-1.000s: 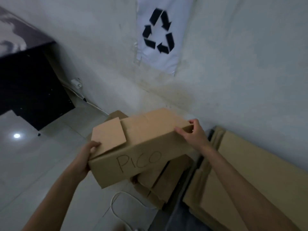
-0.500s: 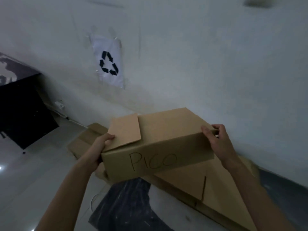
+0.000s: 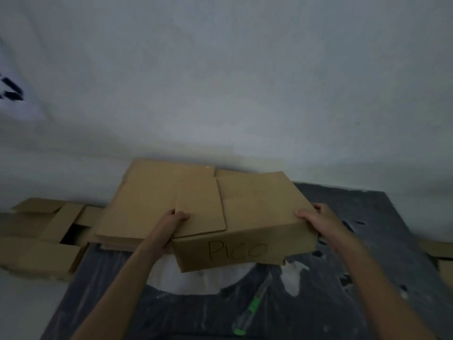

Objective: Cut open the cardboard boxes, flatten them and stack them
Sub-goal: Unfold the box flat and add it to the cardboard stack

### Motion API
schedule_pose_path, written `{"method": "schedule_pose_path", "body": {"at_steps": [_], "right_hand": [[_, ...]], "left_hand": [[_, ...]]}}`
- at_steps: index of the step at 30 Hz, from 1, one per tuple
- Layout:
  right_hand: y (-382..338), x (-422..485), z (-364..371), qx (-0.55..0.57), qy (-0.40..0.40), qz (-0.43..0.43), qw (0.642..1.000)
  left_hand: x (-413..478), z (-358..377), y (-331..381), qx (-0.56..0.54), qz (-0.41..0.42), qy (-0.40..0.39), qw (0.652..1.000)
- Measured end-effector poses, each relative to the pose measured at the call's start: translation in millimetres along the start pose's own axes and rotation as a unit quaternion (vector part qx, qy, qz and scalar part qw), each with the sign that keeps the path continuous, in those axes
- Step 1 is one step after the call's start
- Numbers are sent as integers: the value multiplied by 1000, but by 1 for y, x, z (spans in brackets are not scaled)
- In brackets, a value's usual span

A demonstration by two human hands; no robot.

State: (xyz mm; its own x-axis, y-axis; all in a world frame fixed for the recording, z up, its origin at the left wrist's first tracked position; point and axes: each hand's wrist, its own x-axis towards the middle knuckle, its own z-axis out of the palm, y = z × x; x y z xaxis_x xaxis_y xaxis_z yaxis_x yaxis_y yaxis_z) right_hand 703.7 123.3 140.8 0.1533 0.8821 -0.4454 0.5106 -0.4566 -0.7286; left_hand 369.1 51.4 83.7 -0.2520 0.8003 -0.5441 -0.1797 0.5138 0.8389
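Cardboard box (image 3: 245, 217) with "PICO" scrawled on the near side is between my hands, out in front of me. It's over the dark mat (image 3: 343, 303), and its far edge covers part of the flattened cardboard stack (image 3: 147, 200) by the wall (image 3: 245, 82). I can't tell if it's touching either one.

My hands are apart, one on each end. My left hand (image 3: 171, 224) grips the left end with its thumb on the loose flap (image 3: 199, 207) lying on top. My right hand (image 3: 318, 222) grips the right end, thumb over the top edge.

Compared with half a second ago, the grip's the same but the view has swung right. The recycling sign (image 3: 11, 90) is now just a blur at the far left edge, and the stack sits behind the box instead of under it. A green-handled cutter (image 3: 252, 305) has also come into view, lying on the mat near me, just below the box. Another opened box (image 3: 49, 229) lies on the floor to the left.
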Motion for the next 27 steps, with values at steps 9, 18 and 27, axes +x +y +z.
{"method": "schedule_pose_path", "body": {"at_steps": [9, 18, 27], "right_hand": [[89, 55, -98, -29, -39, 14, 999], [162, 122, -174, -27, 36, -16, 999], [208, 152, -206, -24, 124, -30, 991]], "left_hand": [[29, 144, -17, 87, 49, -31, 994], [39, 267, -26, 163, 188, -9, 968], [29, 333, -60, 158, 232, 0, 960]]}}
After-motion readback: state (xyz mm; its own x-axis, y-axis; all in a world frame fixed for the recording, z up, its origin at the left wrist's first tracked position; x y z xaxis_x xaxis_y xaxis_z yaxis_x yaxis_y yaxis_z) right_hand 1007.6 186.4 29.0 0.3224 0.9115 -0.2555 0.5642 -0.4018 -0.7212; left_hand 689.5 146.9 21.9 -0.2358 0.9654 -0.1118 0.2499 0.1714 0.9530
